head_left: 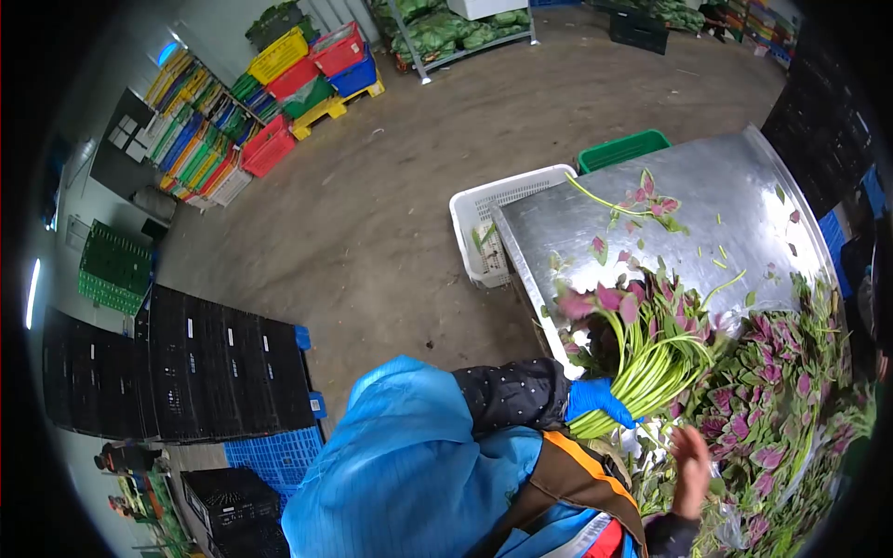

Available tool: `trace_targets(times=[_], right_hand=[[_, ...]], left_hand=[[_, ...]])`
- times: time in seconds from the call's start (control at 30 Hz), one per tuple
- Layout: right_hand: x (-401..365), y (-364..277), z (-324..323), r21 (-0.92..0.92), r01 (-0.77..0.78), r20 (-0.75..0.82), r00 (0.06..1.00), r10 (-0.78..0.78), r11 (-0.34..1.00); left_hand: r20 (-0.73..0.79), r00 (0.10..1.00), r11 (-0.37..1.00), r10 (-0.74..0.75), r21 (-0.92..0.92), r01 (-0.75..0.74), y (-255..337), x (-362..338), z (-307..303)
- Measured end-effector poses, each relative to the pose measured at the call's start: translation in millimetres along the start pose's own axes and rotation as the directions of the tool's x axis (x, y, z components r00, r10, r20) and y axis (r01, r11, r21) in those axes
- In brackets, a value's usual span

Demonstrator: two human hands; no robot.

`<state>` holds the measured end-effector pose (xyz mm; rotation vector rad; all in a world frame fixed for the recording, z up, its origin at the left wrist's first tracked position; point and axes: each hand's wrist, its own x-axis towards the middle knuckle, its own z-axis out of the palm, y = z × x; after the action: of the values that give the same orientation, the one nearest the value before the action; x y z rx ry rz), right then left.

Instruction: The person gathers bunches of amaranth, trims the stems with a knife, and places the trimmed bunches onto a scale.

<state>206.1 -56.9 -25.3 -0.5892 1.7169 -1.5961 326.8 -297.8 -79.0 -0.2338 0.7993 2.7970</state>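
Note:
My left hand (595, 402), in a blue glove, is closed around a thick bunch of amaranth greens (651, 358) by the lower stems. Long pale green stems fan out from the glove, and the red-and-green leaves lean over the metal table (642, 223). My bare right hand (690, 470) is raised just below the stem ends, fingers stretched out and holding nothing. A large heap of loose amaranth (763, 400) covers the near right side of the table. One separate amaranth sprig (651, 203) lies farther up on the metal, among scattered leaves and stem bits.
A white basket (465, 232) and a green crate (623, 149) stand against the table's far-left edges. Black crates (219, 367) are stacked at left. Coloured crates (279, 70) and a rack of bagged greens (446, 33) stand across the concrete floor.

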Motion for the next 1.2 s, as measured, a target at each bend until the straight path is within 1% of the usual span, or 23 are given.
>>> trace_targets(times=[0.07, 0.13, 0.2, 0.27, 0.33, 0.4, 0.43, 0.47, 0.5, 0.53, 0.57, 0.6, 0.63, 0.67, 0.7, 0.73, 0.8, 0.87, 0.93, 1.0, 1.07, 1.13, 1.2], right_hand=[[16.6, 36.4, 32.6, 0.326, -0.151, 0.235, 0.969, 0.074, 0.933], [29.7, 40.5, 61.9, 0.474, -0.081, 0.19, 0.982, -0.012, 0.877], [34.9, 34.2, 67.1, 0.517, -0.017, 0.071, 0.997, -0.023, 0.856], [44.4, -4.8, 78.8, 0.553, -0.07, -0.047, 0.992, 0.115, 0.83], [50.1, -9.1, 88.7, 0.663, -0.143, -0.059, 0.968, 0.242, 0.735], [55.0, 26.2, 87.7, 0.738, -0.31, 0.039, 0.907, 0.42, 0.6], [59.1, 47.8, 86.8, 0.757, -0.378, 0.135, 0.888, 0.439, 0.532], [56.0, 57.4, 79.8, 0.775, -0.432, 0.207, 0.863, 0.461, 0.461], [52.5, 45.2, 80.9, 0.802, -0.457, 0.28, 0.856, 0.435, 0.384], [54.6, 35.0, 85.5, 0.832, -0.464, 0.329, 0.854, 0.404, 0.303], [52.2, 28.6, 83.4, 0.829, -0.428, 0.275, 0.873, 0.404, 0.361], [48.4, 33.3, 81.7, 0.735, -0.349, 0.089, 0.9, 0.427, 0.581], [43.5, 11.9, 88.4, 0.646, -0.241, -0.034, 0.939, 0.343, 0.724], [41.9, -8.2, 94.5, 0.519, -0.147, -0.125, 0.962, 0.245, 0.842], [40.3, -9.3, 94.9, 0.585, -0.146, -0.137, 0.952, 0.275, 0.797], [36.5, -9.4, 92.5, 0.649, -0.143, -0.136, 0.944, 0.299, 0.747], [41.5, 24.2, 83.1, 0.837, -0.272, 0.04, 0.896, 0.443, 0.474], [45.0, 28.4, 82.3, 0.869, -0.34, 0.094, 0.827, 0.554, 0.36], [47.2, 35.7, 79.2, 0.828, -0.33, 0.074, 0.866, 0.495, 0.453], [46.3, 27.7, 81.8, 0.686, -0.32, 0.035, 0.911, 0.41, 0.653], [47.1, 20.7, 78.6, 0.66, -0.278, -0.028, 0.919, 0.392, 0.698], [46.3, 24.9, 71.6, 0.64, -0.249, -0.055, 0.929, 0.366, 0.727], [46.2, 18.2, 72.3, 0.666, -0.305, -0.018, 0.906, 0.423, 0.681]], left_hand=[[0.01, 0.999, 0.998, 0.044, 0.034, -0.045, 4.1, -0.4, 6.3], [0.041, 0.999, 0.949, 0.013, 0.314, -0.025, 12.9, 5.1, 11.2], [0.055, 0.998, 0.947, 0.015, 0.32, -0.032, 8.4, 21.7, 14.1], [-0.108, 0.994, 0.998, -0.018, 0.056, 0.025, 12.9, 28.6, 43.3], [-0.156, 0.986, 0.978, 0.062, 0.206, -0.029, 6.0, 34.0, 43.3], [-0.285, 0.958, 0.896, -0.039, 0.414, 0.16, -11.4, 40.2, 9.9], [-0.546, 0.837, 0.679, -0.025, 0.606, 0.416, -40.5, 61.2, -29.2], [-0.631, 0.775, 0.508, -0.029, 0.659, 0.555, 7.5, 35.3, 18.0], [-0.416, 0.909, 0.703, 0.013, 0.65, 0.287, 3.0, 34.0, 11.4], [-0.369, 0.929, 0.775, -0.024, 0.581, 0.25, -1.4, 34.0, 3.1], [-0.271, 0.962, 0.808, 0.017, 0.57, 0.146, 18.8, 23.0, 24.7], [-0.24, 0.97, 0.767, -0.047, 0.614, 0.189, 12.5, 27.3, 14.8], [-0.144, 0.989, 0.833, 0.046, 0.552, 0.042, 20.0, 19.0, 32.1], [-0.115, 0.992, 0.788, 0.061, 0.615, 0.023, 22.7, 17.3, 34.6], [-0.134, 0.986, 0.825, 0.101, 0.564, -0.007, 31.8, 9.7, 49.7], [-0.182, 0.983, 0.866, 0.016, 0.494, 0.077, 30.9, 9.0, 35.0], [-0.248, 0.964, 0.942, -0.094, 0.292, 0.167, 25.1, 12.1, 9.0], [-0.31, 0.936, 0.972, -0.167, 0.108, 0.21, 16.9, 12.5, -9.7], [-0.325, 0.932, 0.959, -0.158, 0.173, 0.223, 16.0, 13.6, -6.2], [-0.341, 0.935, 0.945, -0.098, 0.262, 0.195, 16.2, 11.3, -3.9], [-0.352, 0.936, 0.918, 0.014, 0.375, 0.127, 20.1, 12.4, -4.5], [-0.338, 0.931, 0.963, -0.139, 0.172, 0.206, 40.3, 2.6, 2.3], [-0.321, 0.897, 0.933, -0.304, 0.089, 0.348, 51.1, -3.3, 3.0]])
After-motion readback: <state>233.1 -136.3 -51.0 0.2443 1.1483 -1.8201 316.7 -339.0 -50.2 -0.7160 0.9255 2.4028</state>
